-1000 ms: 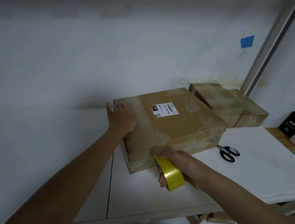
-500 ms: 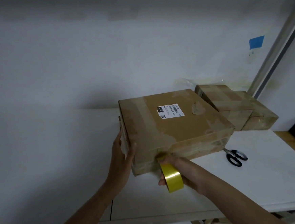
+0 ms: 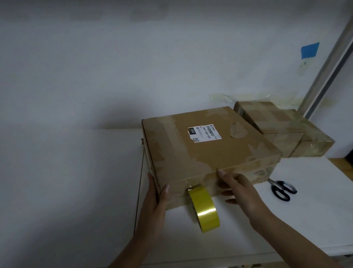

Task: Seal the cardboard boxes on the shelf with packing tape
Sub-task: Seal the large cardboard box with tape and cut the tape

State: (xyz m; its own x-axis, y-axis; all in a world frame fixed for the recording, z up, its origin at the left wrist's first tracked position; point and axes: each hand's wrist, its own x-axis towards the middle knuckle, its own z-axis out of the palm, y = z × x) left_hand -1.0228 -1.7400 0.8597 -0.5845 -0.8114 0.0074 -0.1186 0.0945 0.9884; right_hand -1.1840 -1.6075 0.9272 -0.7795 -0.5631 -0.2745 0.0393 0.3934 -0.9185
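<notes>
Large cardboard box [image 3: 210, 150] lay flat on the white shelf [image 3: 70, 195], smaller taped boxes [image 3: 287, 129] touching behind it. Left hand [image 3: 155, 201] braced its front-left corner with straight fingers; right hand [image 3: 239, 190] pressed extended fingers to its front face. Between them the yellow tape roll [image 3: 204, 210] stood on edge against that face, ungripped; scissors [image 3: 282, 190] lay near the right.

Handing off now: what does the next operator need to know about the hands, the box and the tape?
Hands: the left hand is open and braces the near-left corner of the large box; the right hand is open, fingers flat on its front face.
The tape roll stands unheld against that face, its strip seemingly stuck there.
The scissors lie on the shelf to the right.
The smaller boxes behind look taped.
Left to do: probably run the strip over the top, cut it, press it down.
</notes>
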